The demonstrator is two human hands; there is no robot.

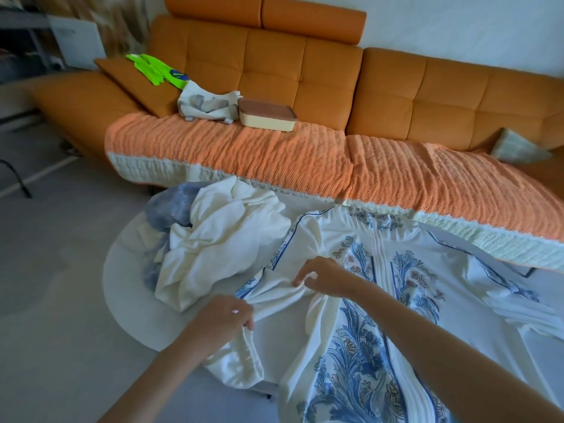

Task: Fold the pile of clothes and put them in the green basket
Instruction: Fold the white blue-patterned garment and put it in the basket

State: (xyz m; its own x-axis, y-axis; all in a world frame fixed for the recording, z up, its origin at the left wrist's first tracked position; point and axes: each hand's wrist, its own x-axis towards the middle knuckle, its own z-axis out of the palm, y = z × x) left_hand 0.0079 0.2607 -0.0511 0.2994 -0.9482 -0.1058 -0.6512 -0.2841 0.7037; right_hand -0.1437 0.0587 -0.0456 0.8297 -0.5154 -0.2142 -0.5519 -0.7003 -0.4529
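Observation:
A white garment with a blue floral print point(381, 288) lies spread over a white oval table point(137, 303). My left hand point(222, 315) grips its left sleeve near the elastic cuff. Pinching the same sleeve's fabric higher up, close to the shoulder, is my right hand point(323, 277). A pile of unfolded clothes point(219, 239), cream on top with blue-grey cloth beneath, sits on the table's left part, just beyond my left hand. No green basket is in view.
An orange sofa point(396, 87) with an orange knitted throw point(244, 154) runs behind the table. On it lie a bright green item point(155, 68), a cloth bag point(207, 105), a cream box with a brown lid point(267, 116) and a cushion point(518, 146). Grey floor lies at the left.

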